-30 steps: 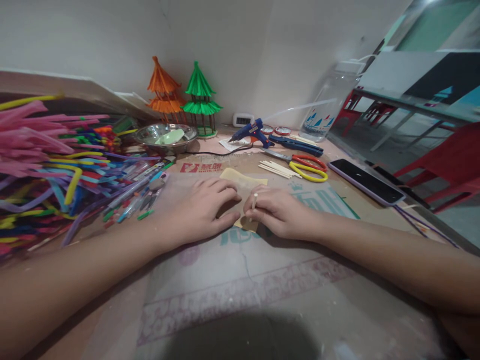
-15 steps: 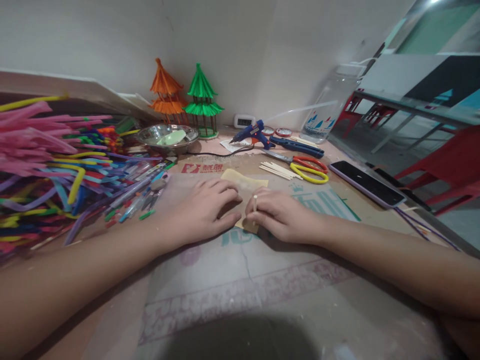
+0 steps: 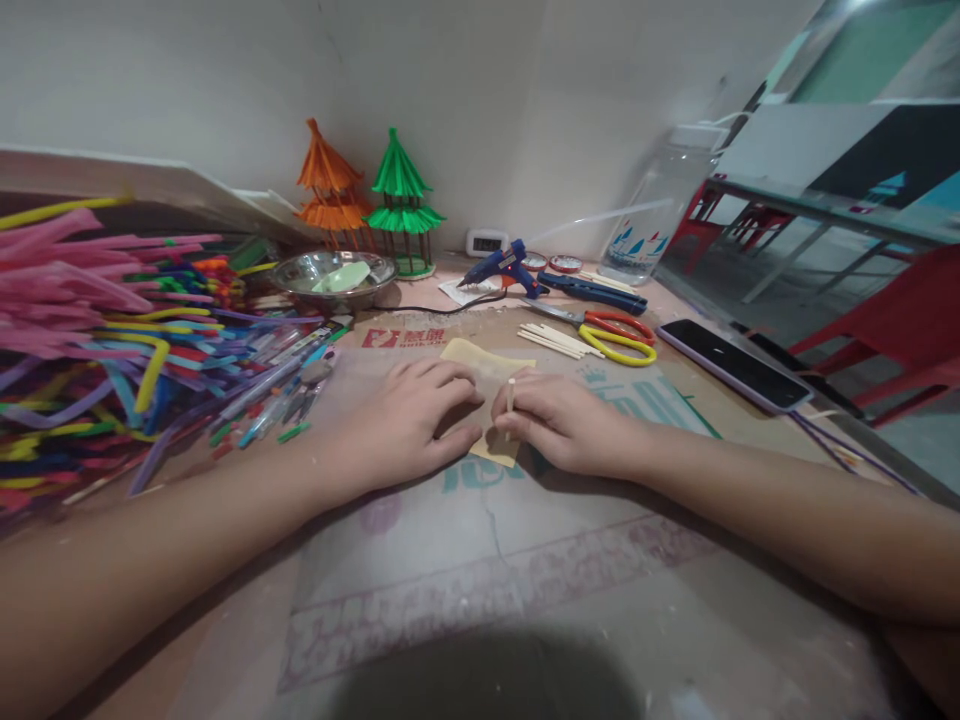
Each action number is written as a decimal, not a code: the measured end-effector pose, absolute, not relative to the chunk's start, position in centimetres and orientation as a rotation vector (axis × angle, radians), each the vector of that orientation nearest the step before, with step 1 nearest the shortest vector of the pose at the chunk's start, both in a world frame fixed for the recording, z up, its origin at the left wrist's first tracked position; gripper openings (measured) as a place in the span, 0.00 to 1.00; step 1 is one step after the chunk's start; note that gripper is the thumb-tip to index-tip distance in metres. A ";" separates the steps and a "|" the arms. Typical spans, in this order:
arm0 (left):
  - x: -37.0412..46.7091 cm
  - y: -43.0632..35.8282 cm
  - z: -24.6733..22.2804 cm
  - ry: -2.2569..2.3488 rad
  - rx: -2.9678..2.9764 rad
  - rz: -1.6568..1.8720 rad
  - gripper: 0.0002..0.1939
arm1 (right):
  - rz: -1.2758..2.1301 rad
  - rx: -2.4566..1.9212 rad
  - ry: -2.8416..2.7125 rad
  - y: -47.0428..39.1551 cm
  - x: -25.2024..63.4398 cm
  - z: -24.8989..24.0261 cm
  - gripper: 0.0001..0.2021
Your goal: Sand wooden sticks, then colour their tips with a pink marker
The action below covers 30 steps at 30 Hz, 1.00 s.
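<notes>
A small yellow sheet of paper (image 3: pixel 484 358) lies on the plastic-covered table between my two hands. My left hand (image 3: pixel 420 415) rests palm down with its fingers spread over the left side of the sheet. My right hand (image 3: pixel 559 415) pinches a thin pale wooden stick (image 3: pixel 511 395) between thumb and fingers. The stick stands nearly upright above the sheet; whether its lower end touches the paper I cannot tell. Beyond my right hand lie several more pale wooden sticks (image 3: pixel 556 341).
Scissors (image 3: pixel 619 335), a blue glue gun (image 3: pixel 501 268) and a phone (image 3: pixel 731 362) lie behind and right. Pipe cleaners (image 3: pixel 90 310) heap up at left. A metal bowl (image 3: pixel 289 280), a green pagoda model (image 3: pixel 405 200), an orange one (image 3: pixel 330 190) and a bottle (image 3: pixel 652 210) line the back.
My right hand has risen slightly, and more of the stick now shows between its fingers. The left hand has stayed in place on the sheet.
</notes>
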<state>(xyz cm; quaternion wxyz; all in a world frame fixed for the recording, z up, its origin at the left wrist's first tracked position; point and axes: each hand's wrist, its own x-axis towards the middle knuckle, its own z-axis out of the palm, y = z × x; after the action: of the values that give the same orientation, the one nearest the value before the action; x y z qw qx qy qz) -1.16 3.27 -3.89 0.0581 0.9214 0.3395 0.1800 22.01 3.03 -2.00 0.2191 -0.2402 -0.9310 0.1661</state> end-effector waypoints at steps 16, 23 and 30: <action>-1.1 3.3 -3.9 1.036 2.780 0.540 0.13 | 0.379 -0.611 -2.608 2.7 21.9 -2.1 0.15; -0.9 3.1 -3.8 1.051 2.766 0.542 0.14 | 0.662 -0.780 -2.415 3.2 21.7 -2.3 0.12; -1.1 3.1 -3.6 0.971 2.697 0.754 0.10 | 1.548 -0.756 -1.617 4.2 21.6 -2.4 0.16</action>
<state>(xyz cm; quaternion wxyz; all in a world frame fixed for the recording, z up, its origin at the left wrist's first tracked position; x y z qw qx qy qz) -1.13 3.12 -3.57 0.0887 0.9063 0.3262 0.2535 21.65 4.21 -2.35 0.3795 -0.2960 -0.6331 0.6062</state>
